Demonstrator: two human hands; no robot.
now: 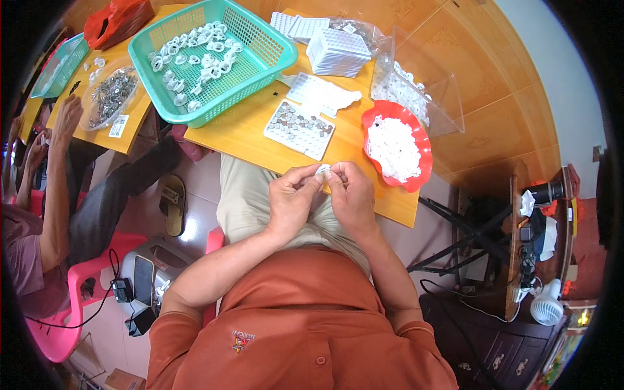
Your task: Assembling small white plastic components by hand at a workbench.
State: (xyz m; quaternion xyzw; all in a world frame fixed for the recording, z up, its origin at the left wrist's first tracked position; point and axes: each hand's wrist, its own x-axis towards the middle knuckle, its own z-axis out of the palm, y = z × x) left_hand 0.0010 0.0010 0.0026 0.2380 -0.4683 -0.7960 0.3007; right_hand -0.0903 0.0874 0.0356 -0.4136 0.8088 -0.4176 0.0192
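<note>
Nearest me is the rust-red shirt (299, 351), its lower part cut off by the frame, with pale trousers (240, 188) partly covered by the forearms and hands. Both elbows are bent and spread, the forearms angling inward until the hands meet over the lap. I see the left hand (290, 200) and right hand (351, 198) with knuckles curled and thumbs pointing away from the body, their fingertips nearly meeting. Each pinches the small white piece (323, 168) between thumb and forefinger; the fingertips hide most of it, so I can't make out its shape. It is in view at the near edge of the table (390, 205), though I can't judge its height above it.

Beyond, I have a white tray (312, 147) scattered with little metal parts (292, 120), too small to tell apart. To its right, a wavy red bowl (426, 146) holds heaped white bits (394, 149). Farther left stands a green basket (227, 103) of white rings (214, 45); far right of it, a stack of white trays (338, 52). At far left a co-worker's hand (68, 114) shows, the body cut off by the lens rim.
</note>
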